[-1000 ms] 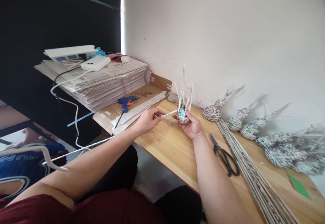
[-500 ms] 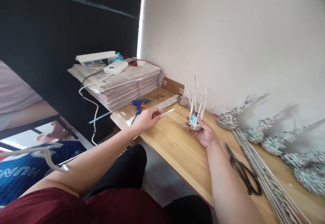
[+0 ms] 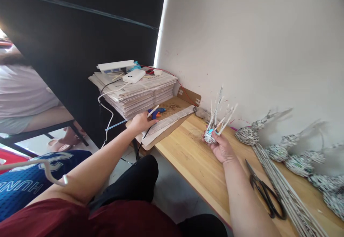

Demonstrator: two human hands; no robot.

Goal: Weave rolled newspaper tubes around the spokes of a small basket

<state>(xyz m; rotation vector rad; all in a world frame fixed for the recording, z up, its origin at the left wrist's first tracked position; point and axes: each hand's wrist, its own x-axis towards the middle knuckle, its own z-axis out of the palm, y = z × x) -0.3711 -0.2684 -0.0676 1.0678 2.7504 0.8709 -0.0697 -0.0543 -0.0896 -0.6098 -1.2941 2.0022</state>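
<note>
The left hand (image 3: 142, 122) has shifted leftward over the last half second, away from the small woven piece (image 3: 211, 137), and the view has swung so that the newspaper stack (image 3: 150, 99) sits nearer the middle of the frame. In the centre of the frame, the left hand is narrowed around a thin white stick (image 3: 153, 110), whose tip points up and to the right. Just beyond its fingers lies a blue glue gun (image 3: 160, 113) with an orange part; whether the hand touches it, I cannot tell.

Right of centre, the right hand (image 3: 222, 149) holds the small woven piece by its rounded base, thumb on the near side. Several paper stakes (image 3: 218, 106) rise and fan out from its top, and a light blue patch shows among them.

On the wooden table (image 3: 188, 161), at the lower right of the frame, black-handled scissors (image 3: 266, 195) lie near the right forearm, beside a long bundle of paper rods (image 3: 286, 190). More woven pieces (image 3: 247, 135) line the wall along the right edge. A white power bank (image 3: 134, 76) rests on the newspaper stack, left of centre. Another person (image 3: 24, 93) sits at the left edge of the frame
</note>
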